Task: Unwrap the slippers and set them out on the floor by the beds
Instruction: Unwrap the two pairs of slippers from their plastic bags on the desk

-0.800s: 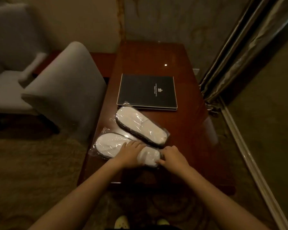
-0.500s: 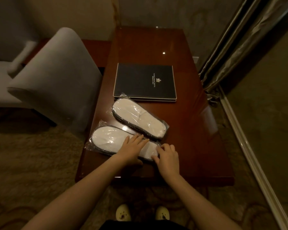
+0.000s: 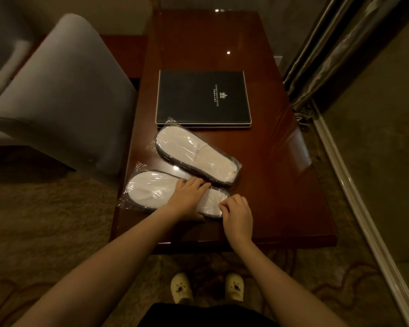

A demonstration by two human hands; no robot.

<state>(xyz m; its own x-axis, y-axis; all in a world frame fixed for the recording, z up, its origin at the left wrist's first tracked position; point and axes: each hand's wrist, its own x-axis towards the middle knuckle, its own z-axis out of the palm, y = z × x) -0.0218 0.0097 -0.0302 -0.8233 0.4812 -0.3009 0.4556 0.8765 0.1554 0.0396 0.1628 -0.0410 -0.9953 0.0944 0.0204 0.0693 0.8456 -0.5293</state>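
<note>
Two packs of white slippers in clear plastic lie on a dark wooden table (image 3: 281, 185). The far slipper pack (image 3: 196, 156) lies untouched, slanting from upper left to lower right. The near slipper pack (image 3: 151, 191) lies by the table's front left corner. My left hand (image 3: 187, 199) rests flat on its middle, fingers spread. My right hand (image 3: 237, 212) has its fingers curled at the pack's right end, pinching the plastic wrap there.
A black hotel folder (image 3: 202, 97) lies on the table behind the slippers. A grey upholstered chair (image 3: 62, 95) stands at the table's left. Curtains (image 3: 321, 50) hang at the right. Patterned carpet and my yellow shoes (image 3: 206, 287) are below.
The view has dropped and drawn back a little. My left hand has spread flat over the near pack, and my right hand has slipped toward the pack's right end.
</note>
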